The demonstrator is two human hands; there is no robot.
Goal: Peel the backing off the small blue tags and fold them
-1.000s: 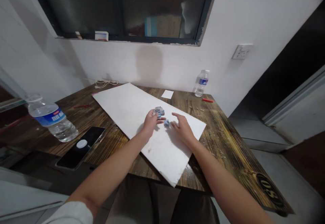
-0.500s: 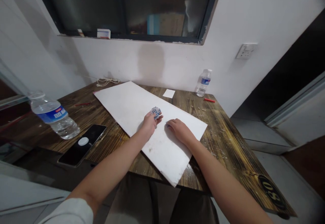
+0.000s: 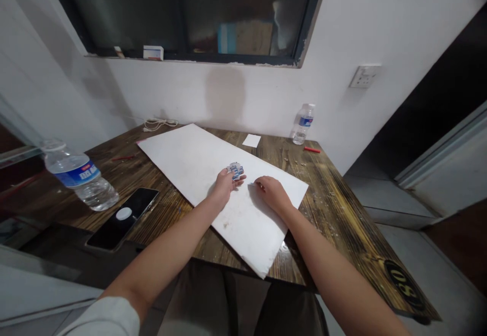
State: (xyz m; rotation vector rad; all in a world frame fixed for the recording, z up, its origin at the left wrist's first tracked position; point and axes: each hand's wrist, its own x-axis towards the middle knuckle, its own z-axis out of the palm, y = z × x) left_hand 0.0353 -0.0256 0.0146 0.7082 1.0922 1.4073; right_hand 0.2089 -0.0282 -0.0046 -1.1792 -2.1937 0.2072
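My left hand (image 3: pixel 223 185) is closed on a small blue-and-white patterned piece with a jagged outline (image 3: pixel 235 170), which I cannot name more exactly. Its thumb lies over the near edge of the piece, and the fingers are underneath. To its right, my right hand (image 3: pixel 270 190) hovers low over or rests on the white board (image 3: pixel 243 234), palm down with its fingers curled together. A tiny pale-blue bit shows by its fingertips, too small to make out. Both hands are above the board, a short gap apart.
The board lies diagonally on a dark wooden table (image 3: pixel 327 209). A large water bottle (image 3: pixel 81 176) and a phone (image 3: pixel 122 219) with a white disc are at left. Towards the wall are a white cable (image 3: pixel 160 124), a paper square (image 3: pixel 251 140), a smaller bottle (image 3: pixel 303 125) and a red stick (image 3: pixel 312 149).
The right hand's fingers have lifted slightly and drawn in. The left hand still holds the patterned piece, turned a little. The whole view has shifted slightly.
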